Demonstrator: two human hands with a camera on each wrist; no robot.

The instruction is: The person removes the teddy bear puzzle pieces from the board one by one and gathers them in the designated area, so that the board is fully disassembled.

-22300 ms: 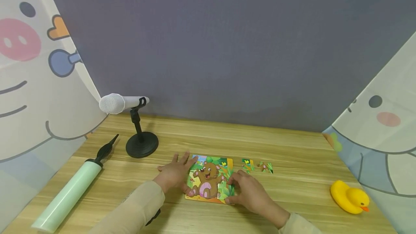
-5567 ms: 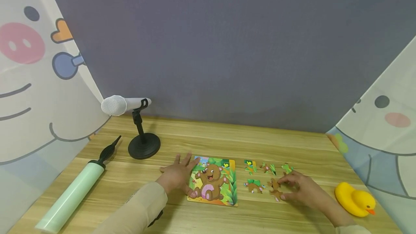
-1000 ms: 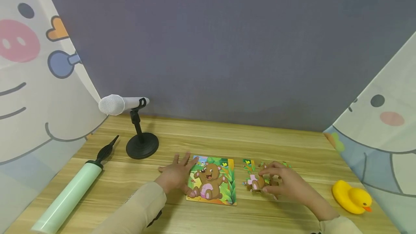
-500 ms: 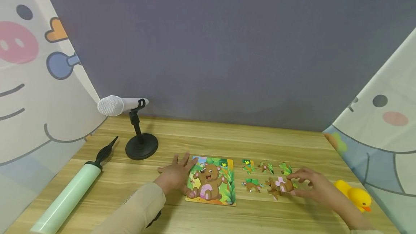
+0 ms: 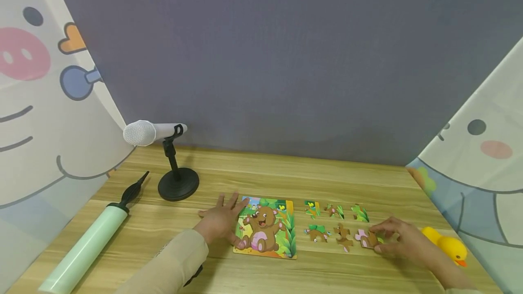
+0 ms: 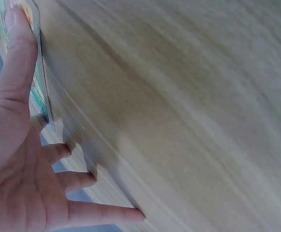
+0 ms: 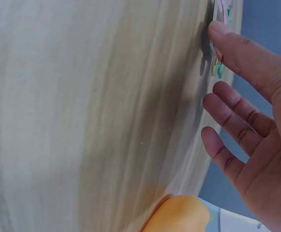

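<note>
A square bear jigsaw puzzle [image 5: 264, 228] lies on the wooden table. My left hand [image 5: 220, 223] rests at its left edge, fingers spread, thumb on the puzzle's rim; the left wrist view shows that thumb [image 6: 22, 53] on the edge. To the right, my right hand [image 5: 404, 242] pinches a brown and pink puzzle piece [image 5: 366, 238] between thumb and fingers, at the right end of the front row. Left of it lie a brown piece [image 5: 343, 237] and a green-topped brown piece [image 5: 318, 233]. Behind are a yellow-bird piece [image 5: 312, 209], a brown-green piece [image 5: 335, 211] and a green piece [image 5: 360, 213].
A yellow rubber duck [image 5: 447, 245] sits beside the right forearm. At the left stand a white microphone [image 5: 151, 132] on a black stand [image 5: 178, 184] and a pale green hand pump [image 5: 87, 246]. A grey panel [image 5: 261, 58] closes off the back.
Several more pieces now lie right of the puzzle than 22 seconds ago. Over the last second my right hand has carried the brown and pink piece rightward past the brown one. My left hand stays put.
</note>
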